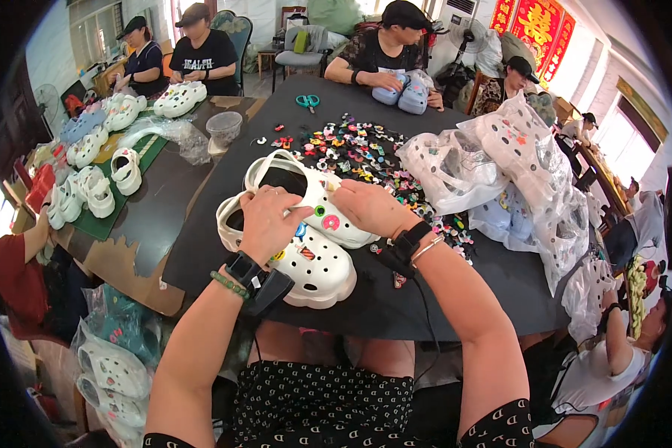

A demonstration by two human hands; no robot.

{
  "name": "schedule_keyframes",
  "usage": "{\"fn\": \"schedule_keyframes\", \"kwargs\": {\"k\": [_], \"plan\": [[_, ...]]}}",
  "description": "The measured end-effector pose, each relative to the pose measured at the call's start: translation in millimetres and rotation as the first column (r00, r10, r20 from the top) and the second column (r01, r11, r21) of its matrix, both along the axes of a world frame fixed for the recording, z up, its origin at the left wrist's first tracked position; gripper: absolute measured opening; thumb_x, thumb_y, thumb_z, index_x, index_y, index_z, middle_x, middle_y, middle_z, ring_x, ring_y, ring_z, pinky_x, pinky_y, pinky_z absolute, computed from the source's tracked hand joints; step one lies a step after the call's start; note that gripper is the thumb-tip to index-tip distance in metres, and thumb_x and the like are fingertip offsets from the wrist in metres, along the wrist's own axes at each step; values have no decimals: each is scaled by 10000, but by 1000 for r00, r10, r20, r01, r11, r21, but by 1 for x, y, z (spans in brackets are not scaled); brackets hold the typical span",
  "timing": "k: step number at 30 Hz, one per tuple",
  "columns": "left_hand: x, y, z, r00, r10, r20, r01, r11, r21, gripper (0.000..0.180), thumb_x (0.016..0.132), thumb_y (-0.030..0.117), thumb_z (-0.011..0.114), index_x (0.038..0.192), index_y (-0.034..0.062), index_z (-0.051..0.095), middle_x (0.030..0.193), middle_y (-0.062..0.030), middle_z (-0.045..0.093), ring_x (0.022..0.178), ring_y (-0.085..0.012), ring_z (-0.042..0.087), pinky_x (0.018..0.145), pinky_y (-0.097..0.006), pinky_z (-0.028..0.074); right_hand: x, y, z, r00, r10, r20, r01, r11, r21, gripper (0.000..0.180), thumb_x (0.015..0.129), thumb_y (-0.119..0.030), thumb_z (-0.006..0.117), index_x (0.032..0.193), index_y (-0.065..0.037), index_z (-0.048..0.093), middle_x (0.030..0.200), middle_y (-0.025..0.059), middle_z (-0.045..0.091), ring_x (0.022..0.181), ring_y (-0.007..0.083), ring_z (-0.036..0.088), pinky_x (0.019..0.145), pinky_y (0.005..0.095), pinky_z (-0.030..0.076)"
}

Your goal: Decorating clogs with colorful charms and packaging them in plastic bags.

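Two white foam clogs lie side by side on the black table [396, 302] in front of me. My left hand [269, 220] presses down on the nearer clog [321, 272], which carries several small coloured charms. My right hand [369, 207] rests on the farther clog [295, 179], fingertips pinched at a charm on its upper. Both wrists wear dark bands; the left also has a green bead bracelet. A heap of loose coloured charms [358, 149] is spread just beyond the clogs.
Clear bags of white clogs [515, 172] pile up at the right. Teal scissors [307, 100] lie at the far side. A person across the table holds pale blue clogs [402, 93]. More white clogs [89, 187] cover a table at left, where other people sit.
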State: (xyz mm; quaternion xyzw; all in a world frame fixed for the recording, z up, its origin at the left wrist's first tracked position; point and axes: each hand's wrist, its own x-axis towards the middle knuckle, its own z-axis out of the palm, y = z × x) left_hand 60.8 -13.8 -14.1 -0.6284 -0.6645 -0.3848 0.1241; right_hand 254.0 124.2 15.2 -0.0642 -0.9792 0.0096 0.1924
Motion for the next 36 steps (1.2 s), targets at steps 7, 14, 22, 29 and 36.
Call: {"fn": "schedule_keyframes", "kwargs": {"k": [7, 14, 22, 29, 36], "plan": [[3, 2, -2, 1000, 29, 6, -29, 1000, -7, 243, 762, 342, 787, 831, 119, 720, 755, 1, 618, 839, -216, 595, 792, -413, 354, 4, 12, -2, 991, 67, -118, -84, 986, -143, 178, 975, -199, 543, 937, -35, 599, 856, 125, 577, 786, 315, 611, 680, 397, 500], [-1, 3, -4, 999, 23, 27, -24, 1000, 12, 283, 799, 378, 756, 872, 104, 740, 787, -28, 646, 897, -241, 606, 834, -455, 350, 62, 26, 16, 883, -418, -214, 299, 851, -432, 190, 928, -171, 648, 841, -8, 602, 700, 135, 610, 622, 248, 559, 597, 384, 443], [-3, 3, -7, 1000, 3, 27, -4, 999, 44, 268, 800, 362, 755, 872, 105, 723, 772, -15, 637, 888, -223, 599, 839, -447, 337, 114, 14, -27, 917, -356, 178, 397, 855, -334, 233, 800, -173, 763, 871, -23, 600, 754, 113, 648, 713, 275, 620, 668, 383, 485], [0, 1, 0, 1000, 4, 15, -4, 1000, -29, 281, 822, 366, 734, 888, 93, 722, 806, -32, 637, 870, -240, 609, 840, -428, 368, 97, 4, -38, 876, -411, 251, 482, 753, -448, 330, 683, -166, 810, 915, -17, 629, 834, 153, 674, 819, 324, 654, 712, 407, 501], [-2, 1, -1, 1000, 17, 24, -15, 996, -92, 245, 862, 338, 693, 963, 116, 717, 850, -23, 652, 916, -230, 611, 869, -432, 360, 97, 7, -48, 856, -449, 256, 517, 751, -411, 266, 679, -165, 810, 834, -23, 648, 779, 130, 683, 781, 309, 669, 680, 395, 506]]}}
